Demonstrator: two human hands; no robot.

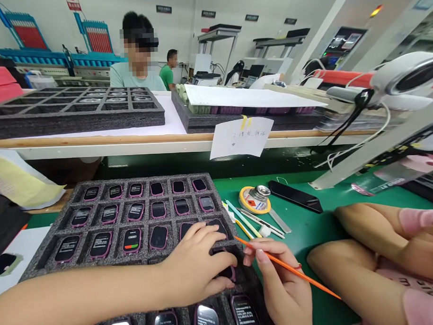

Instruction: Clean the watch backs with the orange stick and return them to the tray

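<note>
Purple-cased watches (131, 241) in foam tray (145, 224)

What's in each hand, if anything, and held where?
Right hand: orange stick, between thumb and fingers, near the end toward the left hand. Left: fingers over a watch; whether gripped can't be told.

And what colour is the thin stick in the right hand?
The stick is orange, seen best in the head view.
</note>
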